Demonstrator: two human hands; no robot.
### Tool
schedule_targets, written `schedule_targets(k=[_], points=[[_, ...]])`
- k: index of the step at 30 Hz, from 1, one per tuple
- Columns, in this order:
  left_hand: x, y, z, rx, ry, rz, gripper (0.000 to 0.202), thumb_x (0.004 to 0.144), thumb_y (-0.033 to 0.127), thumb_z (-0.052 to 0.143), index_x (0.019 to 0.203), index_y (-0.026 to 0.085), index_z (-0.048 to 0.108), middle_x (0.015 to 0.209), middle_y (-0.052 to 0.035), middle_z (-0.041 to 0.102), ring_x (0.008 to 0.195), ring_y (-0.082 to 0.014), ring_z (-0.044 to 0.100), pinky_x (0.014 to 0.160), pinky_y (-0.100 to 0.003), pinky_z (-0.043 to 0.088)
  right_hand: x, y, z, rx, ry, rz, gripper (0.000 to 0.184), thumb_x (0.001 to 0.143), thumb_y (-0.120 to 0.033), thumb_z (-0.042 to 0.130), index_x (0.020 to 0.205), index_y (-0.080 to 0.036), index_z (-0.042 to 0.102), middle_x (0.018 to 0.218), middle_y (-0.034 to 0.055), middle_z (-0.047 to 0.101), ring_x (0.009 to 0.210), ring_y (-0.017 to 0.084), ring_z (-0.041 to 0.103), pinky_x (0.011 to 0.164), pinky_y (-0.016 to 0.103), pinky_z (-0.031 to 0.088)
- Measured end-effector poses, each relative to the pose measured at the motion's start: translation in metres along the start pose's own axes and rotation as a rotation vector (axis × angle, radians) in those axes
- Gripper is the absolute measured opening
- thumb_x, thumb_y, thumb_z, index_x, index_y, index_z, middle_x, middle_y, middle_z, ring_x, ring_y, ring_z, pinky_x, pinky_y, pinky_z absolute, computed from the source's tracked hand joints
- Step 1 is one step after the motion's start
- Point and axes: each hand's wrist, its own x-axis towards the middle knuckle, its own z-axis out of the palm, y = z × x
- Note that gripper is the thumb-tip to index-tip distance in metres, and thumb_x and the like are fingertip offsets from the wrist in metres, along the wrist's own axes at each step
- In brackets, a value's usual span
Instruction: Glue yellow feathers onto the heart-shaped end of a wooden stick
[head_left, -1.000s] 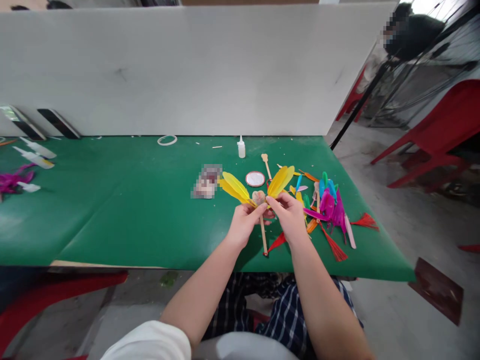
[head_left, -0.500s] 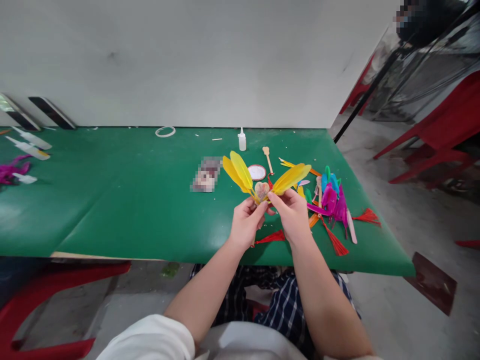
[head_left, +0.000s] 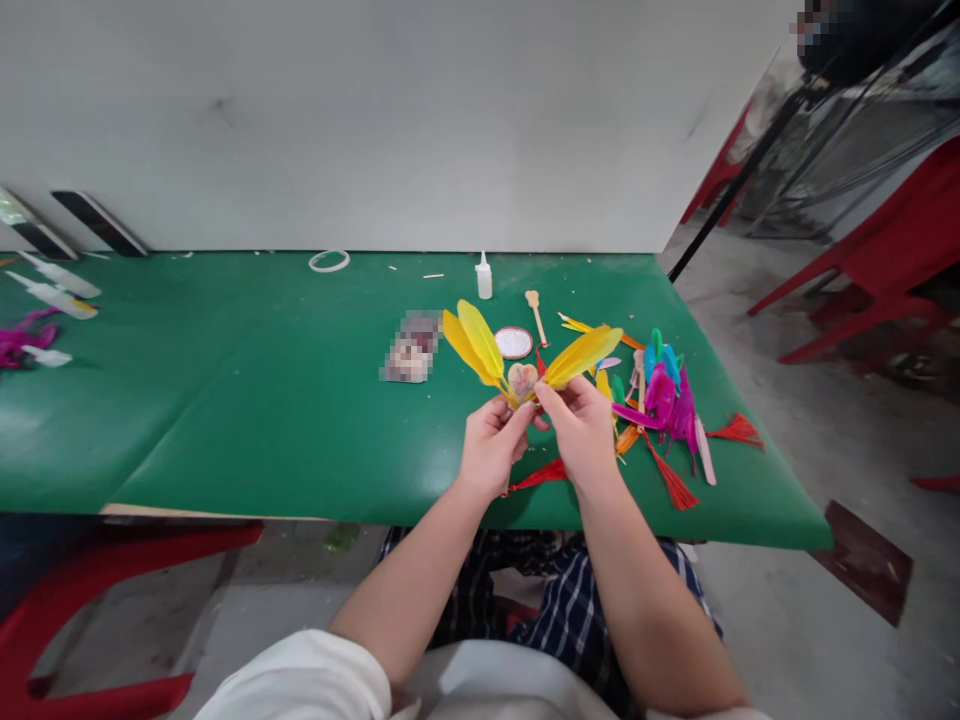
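Both my hands hold a small feather craft above the green table (head_left: 225, 400). My left hand (head_left: 491, 450) is closed on its base, below two yellow feathers (head_left: 472, 342) that fan up to the left. My right hand (head_left: 581, 435) pinches the base of another yellow feather (head_left: 581, 356) that points right. A small heart-shaped piece (head_left: 522, 380) sits between the feathers. A red tassel (head_left: 536, 477) hangs under my hands. The craft's stick is hidden by my hands.
A heap of coloured feathers (head_left: 664, 395) and red tassels (head_left: 667, 480) lies right of my hands. A glue bottle (head_left: 484, 278), a round white disc (head_left: 514, 343), a wooden stick (head_left: 535, 315) and a white ring (head_left: 329, 261) lie further back. A white board stands behind the table; red chairs (head_left: 892, 260) right.
I have lifted the craft and tilted it, so its stick went out of sight behind my hands. The right feather has swung lower to the right. In the last half second almost nothing moved.
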Motion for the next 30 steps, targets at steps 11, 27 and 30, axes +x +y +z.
schedule_targets(k=[11,27,30], points=[[-0.0005,-0.002,-0.0016,-0.013,0.0,-0.016,0.026,0.07,0.037,0.066,0.069,0.014,0.054,0.056,0.002,0.059,0.03,0.0001,0.03,0.029,-0.014,0.019,-0.0005,0.0019,0.0026,0.037,-0.014,0.013,0.019,0.071,-0.037,0.061,0.073,-0.018,0.055,0.065,-0.0024,0.058,0.047,0.007,0.047,0.039,0.018,0.038],[-0.0015,-0.0012,-0.0024,-0.056,0.01,-0.023,0.027,0.07,0.035,0.067,0.067,0.012,0.052,0.056,0.0027,0.058,0.03,0.001,0.03,0.029,-0.013,0.018,-0.0015,0.0009,0.006,0.077,0.0,0.041,0.018,0.07,-0.034,0.063,0.072,-0.018,0.055,0.064,-0.0032,0.059,0.048,0.006,0.048,0.039,0.017,0.039],[-0.0007,-0.0011,-0.0021,-0.059,0.005,-0.022,0.027,0.07,0.035,0.067,0.067,0.012,0.052,0.056,0.002,0.058,0.03,0.001,0.029,0.029,-0.012,0.018,-0.0015,0.0006,0.0062,0.078,0.002,0.035,0.018,0.07,-0.034,0.062,0.072,-0.018,0.054,0.063,-0.0037,0.058,0.046,0.006,0.046,0.039,0.017,0.039]])
